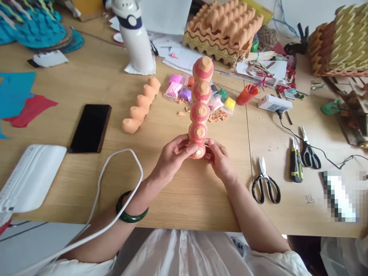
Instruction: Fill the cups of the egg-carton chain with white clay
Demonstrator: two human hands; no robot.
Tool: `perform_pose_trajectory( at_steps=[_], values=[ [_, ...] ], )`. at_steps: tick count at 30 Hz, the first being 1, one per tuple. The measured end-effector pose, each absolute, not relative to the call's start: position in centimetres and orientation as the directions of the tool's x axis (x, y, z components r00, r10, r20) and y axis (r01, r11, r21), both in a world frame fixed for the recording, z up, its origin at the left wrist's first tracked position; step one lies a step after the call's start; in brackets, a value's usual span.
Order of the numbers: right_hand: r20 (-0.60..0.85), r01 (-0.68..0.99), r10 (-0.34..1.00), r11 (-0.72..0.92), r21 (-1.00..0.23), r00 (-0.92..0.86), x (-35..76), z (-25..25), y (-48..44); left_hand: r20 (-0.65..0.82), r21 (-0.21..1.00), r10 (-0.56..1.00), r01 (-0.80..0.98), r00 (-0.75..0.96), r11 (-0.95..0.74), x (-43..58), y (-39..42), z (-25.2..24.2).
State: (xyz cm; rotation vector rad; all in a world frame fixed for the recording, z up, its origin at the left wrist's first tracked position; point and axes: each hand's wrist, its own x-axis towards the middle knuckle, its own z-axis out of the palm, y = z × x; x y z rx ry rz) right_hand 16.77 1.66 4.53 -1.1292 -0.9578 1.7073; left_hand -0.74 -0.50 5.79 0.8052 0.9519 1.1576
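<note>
Pink and orange, the strip (199, 112) extends lengthwise forward. Left hand (172, 157) and right hand (220, 159) pinch its near end, one each side.

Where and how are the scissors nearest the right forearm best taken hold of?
Probably by the black handle loops, coming from the near side with the right hand. The scissors lie flat, their spread loops at the near end and their metal blades pointing away, so this approach should avoid the blades.
</note>
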Motion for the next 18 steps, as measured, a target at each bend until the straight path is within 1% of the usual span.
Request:
perform_pose_trajectory(
  at_steps=[3,6,9,11,13,18],
  values=[
    [-0.339,-0.337,0.883,-0.444,-0.830,-0.325,16.8,3.9,1.7,-0.152,0.923,0.980,-0.335,0.131,0.188,0.0,-0.1,4.6],
    [-0.365,-0.363,0.851,-0.499,-0.787,-0.379,17.0,3.5,1.3,-0.153,0.902,0.962,-0.367,0.224,0.229,0.0,-0.5,3.9],
    [-0.351,-0.387,0.856,-0.492,-0.780,-0.379,17.2,3.3,1.1,-0.177,0.853,0.938,-0.429,0.298,0.297,-0.3,-0.8,4.0],
    [-0.338,-0.394,0.867,-0.474,-0.788,-0.366,17.1,3.2,1.1,-0.171,0.841,0.929,-0.442,0.329,0.311,-0.5,-0.9,4.3],
    [-0.317,-0.383,0.879,-0.447,-0.808,-0.357,17.0,3.0,1.0,-0.161,0.867,0.927,-0.401,0.340,0.297,-0.7,-1.1,4.5],
    [-0.257,-0.361,0.892,-0.394,-0.845,-0.372,16.9,2.5,0.7,-0.147,0.930,0.943,-0.284,0.297,0.234,-0.5,-1.8,4.9]
  ],
)
